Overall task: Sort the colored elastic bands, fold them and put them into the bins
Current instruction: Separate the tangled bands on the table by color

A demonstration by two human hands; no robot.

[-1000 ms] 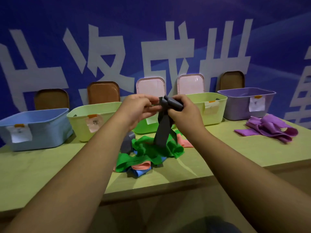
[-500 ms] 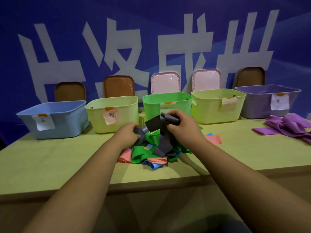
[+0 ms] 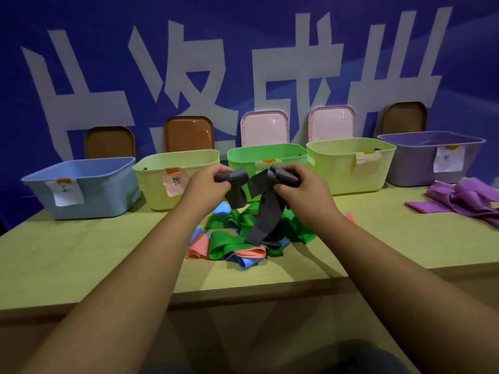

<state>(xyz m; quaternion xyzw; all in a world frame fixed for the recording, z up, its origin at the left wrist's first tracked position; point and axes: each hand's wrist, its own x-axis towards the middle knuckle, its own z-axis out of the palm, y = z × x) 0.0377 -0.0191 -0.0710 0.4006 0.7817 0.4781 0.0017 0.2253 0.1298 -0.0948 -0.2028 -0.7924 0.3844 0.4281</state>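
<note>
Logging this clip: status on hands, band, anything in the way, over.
Left hand and right hand both grip the grey band, held above the mixed pile. Band not yet binned. Nothing in the way.

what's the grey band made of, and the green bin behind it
Grey band: looks like thin rubber or latex sheet, matte; it hangs limp and rolls into soft tubes at the top. Green bin: most likely moulded plastic, smooth with a slight sheen; the rounded rim and stiff thin walls suggest that.
</note>
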